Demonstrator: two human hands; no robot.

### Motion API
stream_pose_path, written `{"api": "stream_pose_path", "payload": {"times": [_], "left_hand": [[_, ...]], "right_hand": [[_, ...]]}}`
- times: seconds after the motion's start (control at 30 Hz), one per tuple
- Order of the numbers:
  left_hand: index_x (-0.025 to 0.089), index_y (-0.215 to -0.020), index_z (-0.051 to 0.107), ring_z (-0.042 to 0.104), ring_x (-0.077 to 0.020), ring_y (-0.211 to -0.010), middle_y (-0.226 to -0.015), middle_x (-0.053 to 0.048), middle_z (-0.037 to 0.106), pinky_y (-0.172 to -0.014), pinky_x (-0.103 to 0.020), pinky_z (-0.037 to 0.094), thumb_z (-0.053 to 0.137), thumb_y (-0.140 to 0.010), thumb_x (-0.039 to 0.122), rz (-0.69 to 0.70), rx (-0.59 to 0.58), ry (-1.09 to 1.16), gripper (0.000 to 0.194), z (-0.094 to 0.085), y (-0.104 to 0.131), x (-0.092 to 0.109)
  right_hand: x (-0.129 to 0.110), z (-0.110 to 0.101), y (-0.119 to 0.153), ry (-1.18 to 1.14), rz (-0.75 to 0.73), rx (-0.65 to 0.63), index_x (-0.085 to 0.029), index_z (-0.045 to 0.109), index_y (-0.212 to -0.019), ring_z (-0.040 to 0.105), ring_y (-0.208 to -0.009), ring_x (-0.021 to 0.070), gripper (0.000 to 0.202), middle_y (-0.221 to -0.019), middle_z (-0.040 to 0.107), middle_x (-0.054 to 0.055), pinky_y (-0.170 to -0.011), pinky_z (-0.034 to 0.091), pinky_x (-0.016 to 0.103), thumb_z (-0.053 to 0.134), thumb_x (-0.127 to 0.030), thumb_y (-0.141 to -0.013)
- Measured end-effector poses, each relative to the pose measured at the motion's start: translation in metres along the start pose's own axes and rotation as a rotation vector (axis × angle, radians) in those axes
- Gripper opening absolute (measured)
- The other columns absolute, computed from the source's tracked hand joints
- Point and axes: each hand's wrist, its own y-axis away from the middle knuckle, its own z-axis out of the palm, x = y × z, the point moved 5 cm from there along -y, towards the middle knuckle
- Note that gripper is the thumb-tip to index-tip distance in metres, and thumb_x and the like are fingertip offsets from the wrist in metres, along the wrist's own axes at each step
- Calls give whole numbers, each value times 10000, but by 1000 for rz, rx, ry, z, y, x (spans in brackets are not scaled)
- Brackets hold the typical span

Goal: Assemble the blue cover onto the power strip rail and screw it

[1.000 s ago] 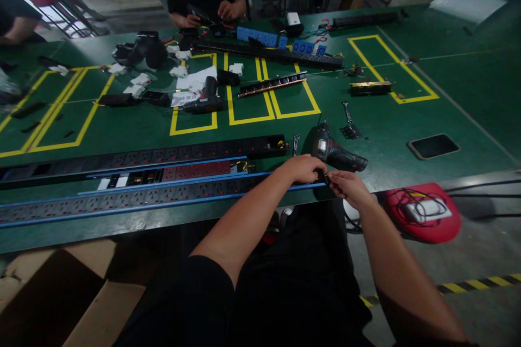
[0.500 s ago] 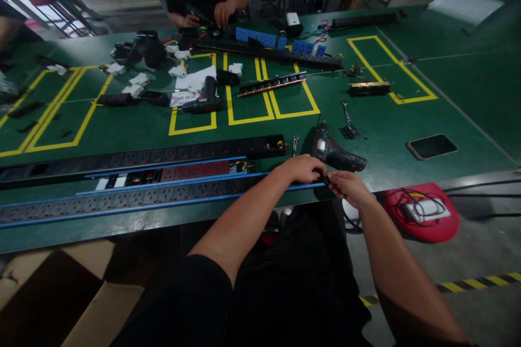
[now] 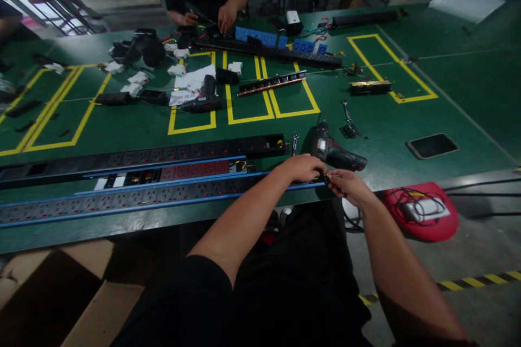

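Note:
A long black power strip with blue side rails (image 3: 163,195) lies along the near table edge. Over its right end my left hand (image 3: 305,168) is closed, fingers curled down onto the strip. Just to the right, my right hand (image 3: 345,184) pinches at that same end. A small dark piece shows between the fingertips of both hands; it is too small and dim to name. Beyond my hands lies a black cordless drill (image 3: 336,150), close to my left fingers. A small wrench (image 3: 295,144) rests left of the drill.
Behind the strip lie another black power strip (image 3: 195,150) and a section with brown sockets (image 3: 195,170). A phone (image 3: 432,146) is at right, a red stool (image 3: 439,222) below the edge. Across the table, a co-worker's hands (image 3: 227,16) work among parts. A cardboard box (image 3: 101,309) stands lower left.
My two hands stay at the strip's end with hardly any movement. Across the table, the co-worker's hand and tool have shifted slightly.

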Motion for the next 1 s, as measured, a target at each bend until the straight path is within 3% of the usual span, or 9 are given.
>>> {"api": "stream_pose_path", "payload": {"times": [1.0], "left_hand": [[268, -1126, 687, 584, -173, -1054, -1206, 1, 685, -963, -326, 420, 498, -862, 218, -21, 4, 14, 328, -2, 2, 1]], "right_hand": [[-5, 4, 6, 19, -3, 61, -167, 585, -793, 454, -395, 65, 252, -544, 566, -14, -323, 265, 168, 727, -368, -743]]}}
